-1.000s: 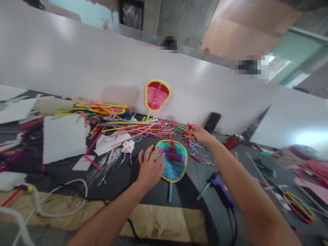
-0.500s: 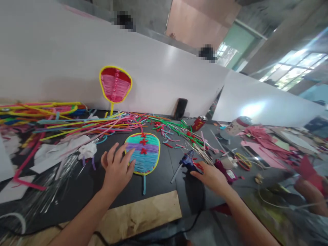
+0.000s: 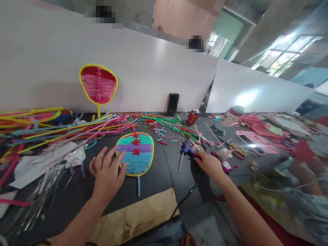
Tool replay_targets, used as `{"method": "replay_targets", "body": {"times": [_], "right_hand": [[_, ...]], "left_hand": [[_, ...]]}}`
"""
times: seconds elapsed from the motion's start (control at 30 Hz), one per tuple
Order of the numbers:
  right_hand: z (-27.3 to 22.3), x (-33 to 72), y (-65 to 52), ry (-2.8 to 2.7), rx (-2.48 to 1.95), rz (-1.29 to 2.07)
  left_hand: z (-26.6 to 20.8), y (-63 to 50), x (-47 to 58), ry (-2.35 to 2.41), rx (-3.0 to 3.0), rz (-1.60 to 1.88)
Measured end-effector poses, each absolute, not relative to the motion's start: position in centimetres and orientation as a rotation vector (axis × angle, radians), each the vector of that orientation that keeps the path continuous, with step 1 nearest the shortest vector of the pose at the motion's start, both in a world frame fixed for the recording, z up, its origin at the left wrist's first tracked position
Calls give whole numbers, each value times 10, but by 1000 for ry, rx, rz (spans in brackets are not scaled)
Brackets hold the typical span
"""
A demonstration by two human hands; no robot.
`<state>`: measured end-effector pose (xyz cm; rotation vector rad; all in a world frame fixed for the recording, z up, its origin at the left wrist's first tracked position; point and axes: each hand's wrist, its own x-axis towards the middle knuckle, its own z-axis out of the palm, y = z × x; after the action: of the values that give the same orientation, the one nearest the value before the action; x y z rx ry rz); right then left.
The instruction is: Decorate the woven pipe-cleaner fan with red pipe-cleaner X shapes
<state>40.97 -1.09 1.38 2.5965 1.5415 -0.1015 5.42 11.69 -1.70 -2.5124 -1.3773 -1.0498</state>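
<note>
A round fan [image 3: 137,162] lies flat on the dark table, made of pipe cleaners in teal, purple and blue with a yellow rim, a blue handle and red flower-like pieces down its upper middle. My left hand [image 3: 109,172] is at the fan's left edge, fingers spread and holding nothing; I cannot tell whether they touch it. To the right, my right hand [image 3: 210,166] is closed round the handle of a dark blue glue gun [image 3: 187,149]. A clear glue stick [image 3: 180,163] sticks out of the gun toward me.
A pink and red fan [image 3: 98,85] stands against the white partition [image 3: 143,71]. Pipe cleaners [image 3: 77,128] are heaped along the back. A phone [image 3: 173,104] and a red can [image 3: 192,117] stand behind the glue gun. Brown cardboard [image 3: 138,215] lies in front. Another person's hand [image 3: 303,171] is at far right.
My right hand has closed more fully round the glue gun's handle, and the gun has turned slightly. Its cord has shifted left. My left hand stays by the fan while the view swings right.
</note>
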Motion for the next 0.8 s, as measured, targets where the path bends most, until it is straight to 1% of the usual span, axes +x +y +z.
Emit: {"method": "replay_targets", "body": {"times": [0.17, 0.3, 0.5, 0.63, 0.8], "right_hand": [[22, 432, 3, 1556, 2666, -183], [29, 466, 30, 1292, 2784, -108], [18, 494, 72, 1031, 2793, -225], [14, 496, 82, 992, 2803, -237], [35, 504, 84, 1064, 2801, -320]], "left_hand": [[-19, 117, 55, -1354, -2517, -1046], [-19, 117, 55, -1342, -2524, -1035], [-20, 119, 54, -1333, -2526, -1050], [-20, 120, 53, -1334, -2511, -1014], [-20, 120, 54, -1325, -2534, -1014]]}}
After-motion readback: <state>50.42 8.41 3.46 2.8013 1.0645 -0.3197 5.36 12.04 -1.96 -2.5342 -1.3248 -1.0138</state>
